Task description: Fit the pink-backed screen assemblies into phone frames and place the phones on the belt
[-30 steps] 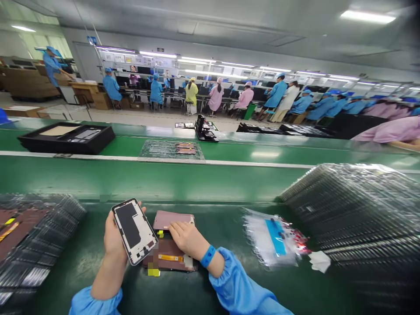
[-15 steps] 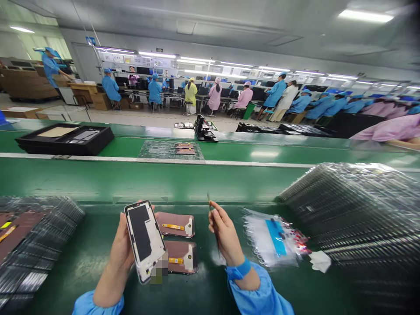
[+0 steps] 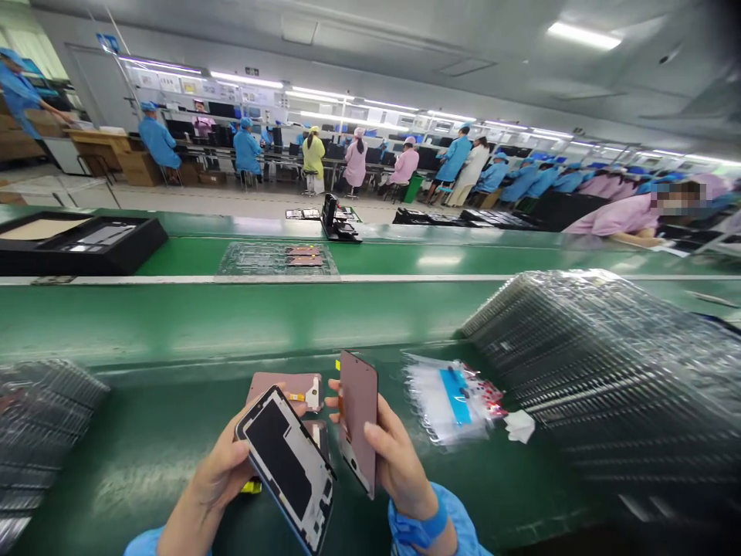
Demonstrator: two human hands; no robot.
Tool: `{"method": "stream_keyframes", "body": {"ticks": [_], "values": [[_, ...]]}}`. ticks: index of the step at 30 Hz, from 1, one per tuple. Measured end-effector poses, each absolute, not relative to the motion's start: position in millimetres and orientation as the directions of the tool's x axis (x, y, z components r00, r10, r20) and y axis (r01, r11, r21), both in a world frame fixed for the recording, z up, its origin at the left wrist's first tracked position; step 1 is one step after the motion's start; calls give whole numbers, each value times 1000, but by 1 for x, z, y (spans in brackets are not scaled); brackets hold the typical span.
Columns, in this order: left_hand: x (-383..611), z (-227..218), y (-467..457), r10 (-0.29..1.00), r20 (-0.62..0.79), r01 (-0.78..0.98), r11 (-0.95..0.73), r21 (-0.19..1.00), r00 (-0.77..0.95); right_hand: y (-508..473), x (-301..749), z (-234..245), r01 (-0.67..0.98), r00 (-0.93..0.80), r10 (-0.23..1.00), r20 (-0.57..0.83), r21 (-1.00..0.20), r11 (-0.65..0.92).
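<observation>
The left hand (image 3: pixel 223 471) curls under a phone frame (image 3: pixel 286 463), gripping it tilted at lower centre with its black inner plate facing up. The right hand (image 3: pixel 399 463) is closed on a copper-backed display panel (image 3: pixel 359 421), held nearly upright between thumb and fingers just beside the frame. Half a second earlier, that panel showed only as a thin edge; now its broad back faces the camera. Another display panel (image 3: pixel 286 390) lies on the green bench (image 3: pixel 144 455) behind the hands (a small yellow tag (image 3: pixel 251 486) peeks out below the frame), and a plastic bag of parts (image 3: pixel 448 401) sits to the right.
</observation>
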State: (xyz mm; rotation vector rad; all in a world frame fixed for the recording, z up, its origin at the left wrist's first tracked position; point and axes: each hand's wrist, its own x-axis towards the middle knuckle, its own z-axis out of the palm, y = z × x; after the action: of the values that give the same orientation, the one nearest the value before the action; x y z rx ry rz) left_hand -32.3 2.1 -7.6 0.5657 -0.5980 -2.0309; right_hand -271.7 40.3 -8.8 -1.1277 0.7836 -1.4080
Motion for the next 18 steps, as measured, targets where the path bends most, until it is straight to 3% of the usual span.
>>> {"method": "stream_keyframes", "body": {"ticks": [6, 10, 18], "values": [[-30, -10, 2, -852, -55, 468, -339, 816, -521, 47, -274, -5, -8, 193, -909, 369, -926, -377], [-31, -14, 2, -893, -63, 399, -260, 879, -445, 45, -278, -4, -209, 284, -882, 376, -873, -440], [-42, -3, 8, -939, -98, 331, -212, 920, -329, 41, -282, 3, -288, 405, -861, 309, -850, -441]]}}
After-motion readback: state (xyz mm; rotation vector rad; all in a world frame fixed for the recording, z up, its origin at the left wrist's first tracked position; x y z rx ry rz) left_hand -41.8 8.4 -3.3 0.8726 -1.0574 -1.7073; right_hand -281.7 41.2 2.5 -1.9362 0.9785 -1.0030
